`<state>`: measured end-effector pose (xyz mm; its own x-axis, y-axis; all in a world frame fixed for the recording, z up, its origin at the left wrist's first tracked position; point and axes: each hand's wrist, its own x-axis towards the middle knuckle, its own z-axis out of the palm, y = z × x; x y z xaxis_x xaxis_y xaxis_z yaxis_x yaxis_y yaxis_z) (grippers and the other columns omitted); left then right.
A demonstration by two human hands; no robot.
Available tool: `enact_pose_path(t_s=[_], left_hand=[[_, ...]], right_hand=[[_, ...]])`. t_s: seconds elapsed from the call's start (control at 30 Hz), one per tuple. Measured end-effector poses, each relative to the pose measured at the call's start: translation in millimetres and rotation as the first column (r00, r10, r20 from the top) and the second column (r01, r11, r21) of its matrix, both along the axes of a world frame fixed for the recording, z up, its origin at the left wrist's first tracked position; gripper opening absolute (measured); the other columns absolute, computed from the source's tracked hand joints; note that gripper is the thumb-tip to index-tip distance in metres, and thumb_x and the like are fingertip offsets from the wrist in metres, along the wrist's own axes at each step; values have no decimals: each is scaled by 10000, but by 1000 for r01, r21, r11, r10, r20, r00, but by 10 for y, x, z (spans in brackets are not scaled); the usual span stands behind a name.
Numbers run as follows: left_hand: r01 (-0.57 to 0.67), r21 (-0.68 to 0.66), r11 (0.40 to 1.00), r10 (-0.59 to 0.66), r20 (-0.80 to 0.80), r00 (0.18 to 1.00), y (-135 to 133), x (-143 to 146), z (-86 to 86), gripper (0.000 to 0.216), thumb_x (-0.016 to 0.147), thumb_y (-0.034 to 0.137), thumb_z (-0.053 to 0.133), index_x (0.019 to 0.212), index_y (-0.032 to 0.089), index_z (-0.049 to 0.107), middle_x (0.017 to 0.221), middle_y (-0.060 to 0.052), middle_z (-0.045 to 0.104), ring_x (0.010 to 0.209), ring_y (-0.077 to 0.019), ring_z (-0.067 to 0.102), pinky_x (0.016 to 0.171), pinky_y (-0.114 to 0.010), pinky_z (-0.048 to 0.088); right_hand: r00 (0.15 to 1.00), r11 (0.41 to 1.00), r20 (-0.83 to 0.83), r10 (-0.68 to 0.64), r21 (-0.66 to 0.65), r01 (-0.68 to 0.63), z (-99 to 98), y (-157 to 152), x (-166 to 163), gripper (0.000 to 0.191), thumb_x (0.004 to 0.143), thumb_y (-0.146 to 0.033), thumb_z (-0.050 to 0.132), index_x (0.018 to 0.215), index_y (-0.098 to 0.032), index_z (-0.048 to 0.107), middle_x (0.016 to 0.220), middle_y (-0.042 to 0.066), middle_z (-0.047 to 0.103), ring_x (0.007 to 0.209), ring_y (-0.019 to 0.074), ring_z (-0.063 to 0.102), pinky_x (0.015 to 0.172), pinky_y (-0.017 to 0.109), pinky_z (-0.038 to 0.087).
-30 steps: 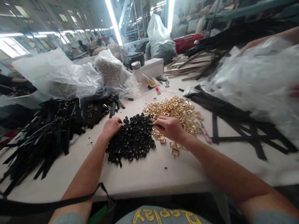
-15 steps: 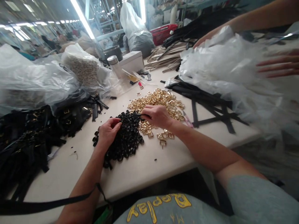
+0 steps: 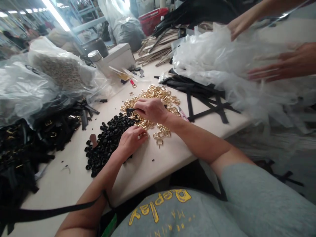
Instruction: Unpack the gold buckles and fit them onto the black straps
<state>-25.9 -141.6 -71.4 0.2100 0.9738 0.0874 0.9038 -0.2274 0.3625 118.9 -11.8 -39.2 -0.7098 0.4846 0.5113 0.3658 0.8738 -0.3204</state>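
Note:
On the pale table [image 3: 145,168] lies a heap of small black rings [image 3: 106,143] with a heap of gold metal buckles [image 3: 158,93] just behind and to its right. My left hand [image 3: 130,141] rests at the black heap's right edge, its fingertips pinched on a gold buckle [image 3: 143,134]. My right hand [image 3: 151,110] sits over the near side of the gold heap, closed on a short black strap piece [image 3: 130,110] that pokes out to the left. A few loose buckles [image 3: 160,135] lie between both hands and the table's front edge.
Black straps with buckles [image 3: 29,144] are piled at the left under clear plastic bags [image 3: 27,89]. Behind stand a white box [image 3: 118,56] and a lidded jar [image 3: 95,57]. At the right, a co-worker's hands [image 3: 283,65] handle a clear plastic bag [image 3: 217,56] above crossed black straps [image 3: 204,105]. Pink-handled snips [image 3: 183,114] lie nearby.
My left hand has moved right, off the black rings to the loose gold buckles. The view has swung right and down, and the co-worker's hands have come further in.

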Motion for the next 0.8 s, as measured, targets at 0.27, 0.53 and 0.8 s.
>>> enact_pose_path(t_s=[0.27,0.53,0.8], left_hand=[[-5,-40,999,7,57,998,0,87,-11,93,847,231,653,788,242,722,846,-37,645,749,-193,589,702,-311,442],[-338,-305,890,427,816,389,-129,-93,66,286,705,405,826,867,188,734,721,-11,667,603,-114,571,584,-227,481],[-469,-411,782,424,902,-83,-89,-308,68,510,472,420,958,835,148,724,727,-10,691,571,-86,619,546,-175,519]], right_hand=[[999,1000,44,-7,-9,7,-7,19,1,280,1027,-322,440,1004,-179,680,982,46,651,776,132,524,631,295,270],[1000,1000,-30,6,-7,-6,4,-6,3,253,1009,-322,482,961,-184,688,940,38,662,770,130,533,634,283,289],[978,988,-142,153,36,-149,-88,-150,-64,264,1000,-350,519,922,-185,708,844,14,659,732,109,561,623,263,329]])
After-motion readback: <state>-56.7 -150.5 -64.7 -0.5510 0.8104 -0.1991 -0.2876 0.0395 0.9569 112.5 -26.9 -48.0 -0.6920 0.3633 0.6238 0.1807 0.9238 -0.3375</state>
